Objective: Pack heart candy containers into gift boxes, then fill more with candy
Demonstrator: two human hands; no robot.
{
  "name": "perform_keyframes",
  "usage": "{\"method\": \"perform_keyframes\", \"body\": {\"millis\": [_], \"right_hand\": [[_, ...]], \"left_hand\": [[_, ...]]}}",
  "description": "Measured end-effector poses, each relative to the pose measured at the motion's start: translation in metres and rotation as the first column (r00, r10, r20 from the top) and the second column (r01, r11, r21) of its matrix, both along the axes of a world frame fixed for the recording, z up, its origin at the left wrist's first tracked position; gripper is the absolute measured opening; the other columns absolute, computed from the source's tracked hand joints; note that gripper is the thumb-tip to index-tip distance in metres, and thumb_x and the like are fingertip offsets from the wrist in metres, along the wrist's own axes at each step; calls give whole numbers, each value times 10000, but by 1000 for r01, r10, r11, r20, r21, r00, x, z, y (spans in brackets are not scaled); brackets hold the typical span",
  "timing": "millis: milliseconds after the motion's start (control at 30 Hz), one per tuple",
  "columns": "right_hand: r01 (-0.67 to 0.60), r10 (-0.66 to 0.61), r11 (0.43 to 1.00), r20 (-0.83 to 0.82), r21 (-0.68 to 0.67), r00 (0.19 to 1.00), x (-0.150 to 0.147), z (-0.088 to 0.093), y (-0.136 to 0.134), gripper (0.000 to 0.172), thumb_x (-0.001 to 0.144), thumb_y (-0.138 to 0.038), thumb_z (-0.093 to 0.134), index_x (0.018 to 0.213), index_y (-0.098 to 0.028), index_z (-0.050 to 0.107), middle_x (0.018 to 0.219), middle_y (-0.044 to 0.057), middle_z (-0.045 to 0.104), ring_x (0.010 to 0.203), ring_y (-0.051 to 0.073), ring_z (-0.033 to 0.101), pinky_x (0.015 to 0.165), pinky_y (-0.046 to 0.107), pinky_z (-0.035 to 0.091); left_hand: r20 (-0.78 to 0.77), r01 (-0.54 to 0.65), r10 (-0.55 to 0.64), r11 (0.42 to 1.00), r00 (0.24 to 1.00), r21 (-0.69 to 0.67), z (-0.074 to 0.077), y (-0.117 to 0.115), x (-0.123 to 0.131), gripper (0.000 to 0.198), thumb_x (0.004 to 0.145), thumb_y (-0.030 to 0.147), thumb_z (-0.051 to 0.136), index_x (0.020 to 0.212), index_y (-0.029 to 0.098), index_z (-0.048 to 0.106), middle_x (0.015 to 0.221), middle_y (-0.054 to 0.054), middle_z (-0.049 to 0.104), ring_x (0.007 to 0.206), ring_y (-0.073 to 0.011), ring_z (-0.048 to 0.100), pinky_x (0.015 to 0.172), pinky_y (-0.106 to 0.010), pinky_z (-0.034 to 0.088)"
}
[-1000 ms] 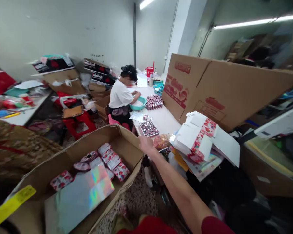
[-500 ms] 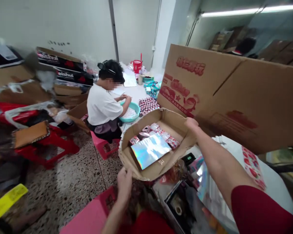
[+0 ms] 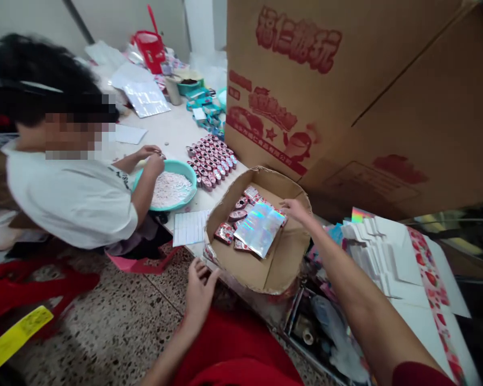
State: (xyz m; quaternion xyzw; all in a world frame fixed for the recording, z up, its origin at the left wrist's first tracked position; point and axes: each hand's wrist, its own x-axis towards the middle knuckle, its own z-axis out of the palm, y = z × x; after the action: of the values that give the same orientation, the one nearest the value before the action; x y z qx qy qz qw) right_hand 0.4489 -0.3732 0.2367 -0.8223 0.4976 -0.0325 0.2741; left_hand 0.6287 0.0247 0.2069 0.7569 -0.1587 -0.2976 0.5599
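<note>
A shallow cardboard tray point(image 3: 261, 279) with rounded corners rests at the table's near edge. Inside it, small red-and-white printed packets point(image 3: 224, 233) lie partly under a shiny holographic silver sheet point(image 3: 258, 230). My left hand point(image 3: 201, 287) is just off the tray's near left corner, holding nothing, with its fingers loosely curled and apart. Reaching over the tray's right wall, my right hand point(image 3: 297, 209) has its fingers stretched out near the sheet's right corner. Nothing shows in its grasp.
At left, a person in a white shirt point(image 3: 68, 187) works over a turquoise basin point(image 3: 193, 187) of small white pieces. Rows of small red-and-white containers point(image 3: 211, 161) stand behind the tray. A large carton point(image 3: 346, 118) rises at right, near white card stacks point(image 3: 386, 262).
The tray has come down from my two-handed hold onto the table's edge. My left hand has let go of it, and my right hand has moved off its rim. The view is closer to the table.
</note>
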Motion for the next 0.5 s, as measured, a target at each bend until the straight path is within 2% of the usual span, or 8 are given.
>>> {"method": "perform_keyframes", "body": {"millis": [67,133,200,267,300,367,433,500], "right_hand": [[43,-43,999,-12,-2,999,9,-11,13,344,917,-159,645,1244,-103,738,1153,148,793,982,221,741,881,278,539],[36,-36,999,-13,12,999,32,-22,32,365,918,-177,628,1269,-150,725,1159,103,787,1007,217,720,905,282,527],[-96,97,995,-34,15,995,66,-33,54,430,875,-167,662,1302,-196,698,1239,78,748,1088,217,678,959,284,503],[-265,261,964,-114,-12,958,102,-43,72,484,836,-116,658,1313,-190,670,1325,107,684,1169,235,624,1007,305,476],[-325,316,945,-164,-29,934,117,-47,78,490,833,-91,631,1316,-167,655,1344,137,658,1190,249,604,1017,323,467],[-350,332,936,-219,-48,918,134,-54,85,495,840,-67,580,1327,-145,626,1346,169,639,1199,265,591,1017,340,462],[-330,322,944,-172,-21,931,134,-60,83,536,847,-86,584,1377,-169,594,1383,155,638,1224,268,592,1023,333,460],[-291,295,956,-101,46,950,123,-62,75,569,824,-123,644,1385,-215,600,1411,120,652,1256,280,602,1040,336,467]], "left_hand": [[198,76,-80,997,977,24,18,-9,57,569,840,524,713,1289,188,617,1305,-159,676,1189,-292,683,1059,-459,547],[326,166,-171,985,930,44,35,-30,113,404,883,502,671,1146,197,700,1196,-114,731,1135,-274,701,1076,-448,535],[393,199,-201,979,897,47,46,-56,159,363,902,484,649,1101,191,723,1123,-92,757,1066,-257,717,1051,-432,547],[445,187,-184,982,877,37,52,-79,188,354,917,456,634,1117,178,723,1116,-88,763,1034,-246,721,1022,-419,557],[479,184,-179,982,859,37,53,-87,196,336,928,435,624,1114,174,726,1112,-88,765,1027,-243,719,1016,-419,556],[548,237,-214,971,808,28,53,-98,197,277,951,379,601,1079,174,738,1092,-87,769,1028,-239,711,1021,-425,543],[570,372,-304,928,763,-4,50,-105,185,222,953,322,592,1025,189,754,1053,-82,775,1031,-237,704,1023,-426,533],[499,447,-362,893,787,-57,45,-113,166,186,936,283,601,996,207,759,1025,-79,775,1006,-230,703,974,-403,551]]}}
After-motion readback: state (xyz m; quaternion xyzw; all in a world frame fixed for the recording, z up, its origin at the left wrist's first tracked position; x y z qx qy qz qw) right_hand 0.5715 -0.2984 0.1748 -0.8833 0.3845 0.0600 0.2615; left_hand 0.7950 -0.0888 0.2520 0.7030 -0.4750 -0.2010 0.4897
